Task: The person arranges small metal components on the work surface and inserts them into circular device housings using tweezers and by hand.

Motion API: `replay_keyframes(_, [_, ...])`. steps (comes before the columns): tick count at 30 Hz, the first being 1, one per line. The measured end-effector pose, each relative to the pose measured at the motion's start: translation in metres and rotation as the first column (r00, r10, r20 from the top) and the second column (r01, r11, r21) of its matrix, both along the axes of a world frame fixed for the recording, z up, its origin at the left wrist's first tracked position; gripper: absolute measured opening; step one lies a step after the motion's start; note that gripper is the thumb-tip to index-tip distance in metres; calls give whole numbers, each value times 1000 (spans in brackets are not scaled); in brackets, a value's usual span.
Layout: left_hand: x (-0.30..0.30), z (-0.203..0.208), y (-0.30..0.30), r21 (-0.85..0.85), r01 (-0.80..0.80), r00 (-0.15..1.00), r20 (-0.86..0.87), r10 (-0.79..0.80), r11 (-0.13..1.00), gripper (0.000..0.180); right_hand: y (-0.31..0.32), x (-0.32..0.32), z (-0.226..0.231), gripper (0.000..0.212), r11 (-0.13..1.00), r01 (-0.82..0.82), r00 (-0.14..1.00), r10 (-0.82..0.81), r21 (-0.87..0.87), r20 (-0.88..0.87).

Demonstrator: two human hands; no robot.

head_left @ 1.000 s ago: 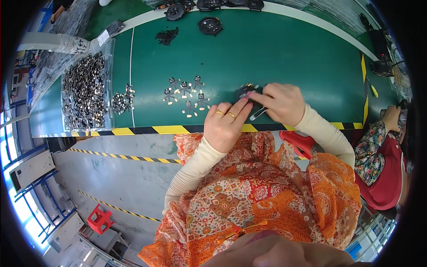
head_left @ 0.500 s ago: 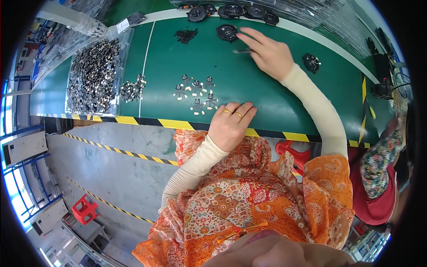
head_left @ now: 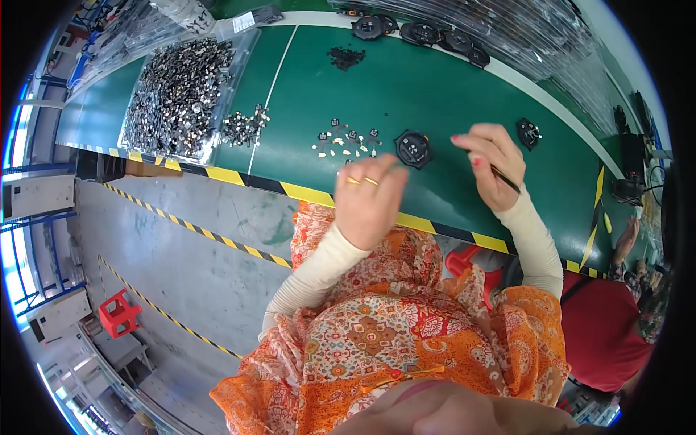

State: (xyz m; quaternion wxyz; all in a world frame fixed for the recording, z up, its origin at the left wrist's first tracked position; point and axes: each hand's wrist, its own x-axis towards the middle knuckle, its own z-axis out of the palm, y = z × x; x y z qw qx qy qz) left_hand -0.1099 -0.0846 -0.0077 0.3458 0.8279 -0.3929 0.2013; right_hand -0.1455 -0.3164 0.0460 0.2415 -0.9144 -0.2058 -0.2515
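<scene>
My right hand [head_left: 496, 167] is closed around a slim dark tool, apparently tweezers [head_left: 505, 179], above the green work surface. Left of it, a round black watch-like housing [head_left: 414, 150] lies flat. My left hand [head_left: 368, 199], slightly blurred and wearing two rings, reaches over the striped table edge with fingers loosely extended. Its fingertips come close to the housing's lower left side; whether they touch it cannot be made out. Beyond that hand lie several small black flex-cable parts with pale tabs [head_left: 351, 136], some hidden by the fingers.
A clear tray [head_left: 210, 156] heaped with small parts stands at the left, a loose pile [head_left: 245, 127] beside it. Black bits [head_left: 345, 57] lie farther back. More round housings [head_left: 424, 32] line the far edge; another black part [head_left: 528, 133] is at the right. A person in red [head_left: 605, 330] sits at right.
The round housing has come from the far side toward me. My right hand has drawn back with the tool, and my left hand has lifted toward the housing. The view has shifted.
</scene>
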Motion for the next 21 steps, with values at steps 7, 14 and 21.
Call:
replay_keyframes(7, [24, -11, 2, 176, -143, 989, 61, 134, 974, 31, 22, 6, -40, 27, 949, -286, 944, 303, 131, -133])
replay_keyframes(14, [25, -11, 4, 103, -132, 991, -3, 132, 986, 27, 23, 19, -44, 34, 920, -383, 922, 374, -86, -103])
replay_keyframes(21, [25, -12, 5, 58, -124, 992, 28, 122, 991, 28, 20, 24, -47, 33, 913, -382, 924, 375, -141, -74])
